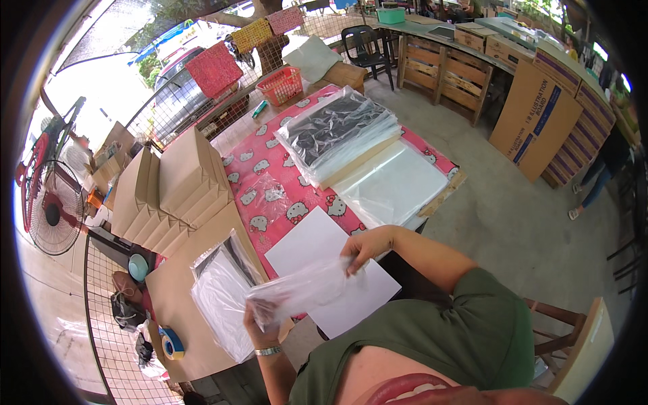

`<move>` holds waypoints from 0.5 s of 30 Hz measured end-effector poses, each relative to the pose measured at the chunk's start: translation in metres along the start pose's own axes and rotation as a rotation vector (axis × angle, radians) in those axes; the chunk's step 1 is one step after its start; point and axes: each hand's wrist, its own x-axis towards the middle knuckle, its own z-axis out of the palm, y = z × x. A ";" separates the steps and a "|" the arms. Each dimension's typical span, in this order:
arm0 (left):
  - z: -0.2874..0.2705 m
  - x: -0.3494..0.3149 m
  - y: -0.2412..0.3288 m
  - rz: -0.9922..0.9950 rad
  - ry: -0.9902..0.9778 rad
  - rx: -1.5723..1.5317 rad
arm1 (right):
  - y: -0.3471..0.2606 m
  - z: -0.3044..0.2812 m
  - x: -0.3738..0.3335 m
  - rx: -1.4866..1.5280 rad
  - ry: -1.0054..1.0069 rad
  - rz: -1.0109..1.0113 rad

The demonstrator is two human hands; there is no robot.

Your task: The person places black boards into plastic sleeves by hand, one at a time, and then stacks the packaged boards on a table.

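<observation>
My left hand, with a watch or bracelet at its wrist, is closed on one end of a clear plastic bag. The other end is pinched in my right hand. Stretched between them, the bag passes above a white sheet that lies at the table's near edge. Beside my left hand is a pile of plastic-wrapped white sheets, with a dark one partly showing. Farther off, to the right, lies a stack of clear plastic sleeves, next to a tall stack of plastic-wrapped black sheets.
A pink cartoon-print cloth covers the table. Brown paper-wrapped stacks stand at the left, with blue tape nearer me. A red basket sits at the far edge. Cartons and a plastic chair are beyond; a fan stands left.
</observation>
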 end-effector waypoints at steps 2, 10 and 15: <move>-0.056 -0.001 -0.014 -0.194 -0.278 -0.040 | -0.009 -0.003 0.007 0.426 0.367 -0.220; -0.020 0.038 -0.011 -0.135 -0.069 -0.128 | 0.013 -0.050 0.031 0.610 0.768 -0.069; -0.127 0.125 -0.016 -0.099 0.113 0.197 | 0.057 -0.097 0.070 0.603 0.755 -0.001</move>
